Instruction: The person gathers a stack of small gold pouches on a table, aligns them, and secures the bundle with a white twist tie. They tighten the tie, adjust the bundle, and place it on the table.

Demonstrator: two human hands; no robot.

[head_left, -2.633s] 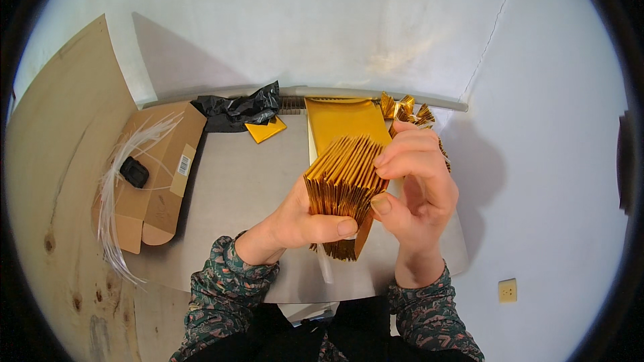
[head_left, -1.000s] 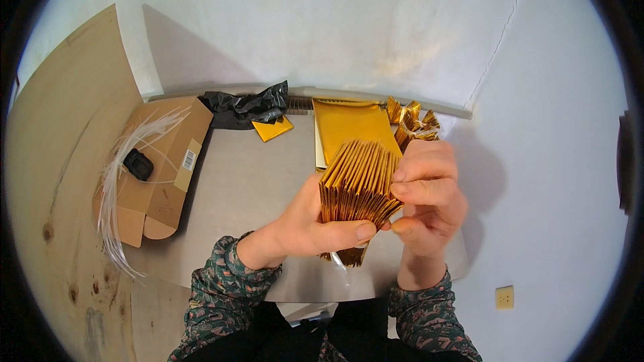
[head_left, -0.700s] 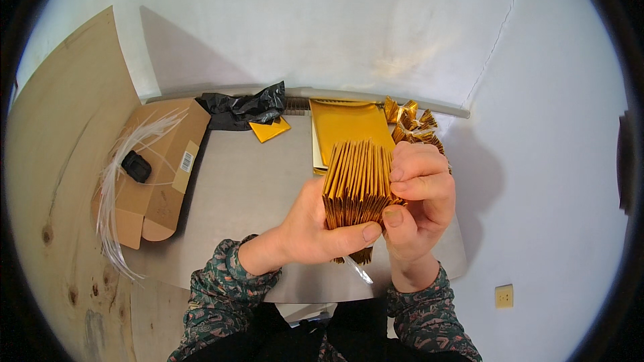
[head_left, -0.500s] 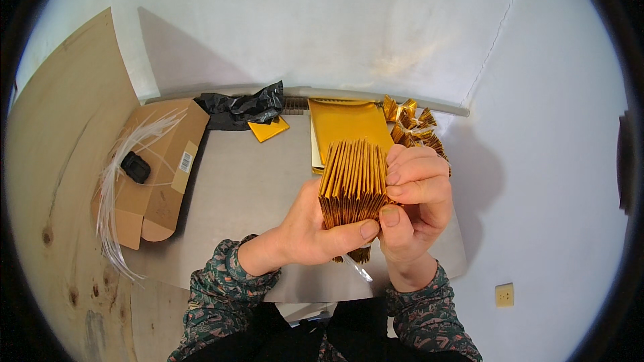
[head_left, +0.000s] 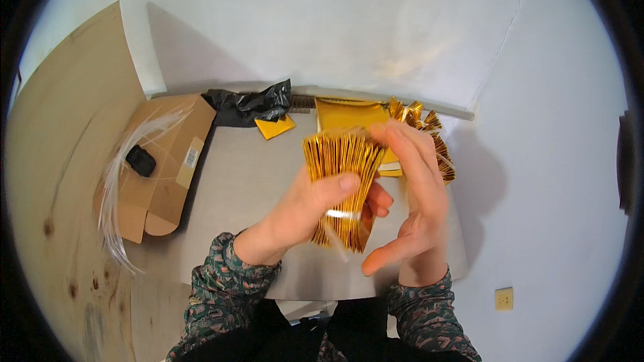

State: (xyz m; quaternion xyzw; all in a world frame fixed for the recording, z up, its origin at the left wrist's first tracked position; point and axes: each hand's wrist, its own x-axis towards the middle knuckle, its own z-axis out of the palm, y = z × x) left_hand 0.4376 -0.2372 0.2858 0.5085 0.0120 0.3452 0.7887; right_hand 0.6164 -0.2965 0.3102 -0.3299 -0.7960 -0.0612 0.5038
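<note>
- The stack of gold foil pouches [head_left: 339, 174] is held upright above the grey surface [head_left: 248, 181], its top edges fanned out and its lower end wrapped in a clear band.
- The left hand [head_left: 305, 211] forms the grip on the stack: thumb pressed across the near face, fingers behind it, pinching the pouches together.
- The right hand [head_left: 412, 194] is just right of the stack, fingers spread and extended, palm turned toward the stack; it grasps nothing. Its outline is blurred.
- Behind the stack, a flat gold sheet [head_left: 345, 115] lies on the surface; a loose pile of gold pouches [head_left: 429, 141] lies right of that sheet.
- Behind and left of the stack lie a small gold pouch [head_left: 276, 126] and a crumpled black plastic bag [head_left: 251, 104].
- Far left of the stack, an open cardboard box [head_left: 161, 167] carries a small black object [head_left: 141, 159] and a bundle of clear plastic strips [head_left: 114, 194].
</note>
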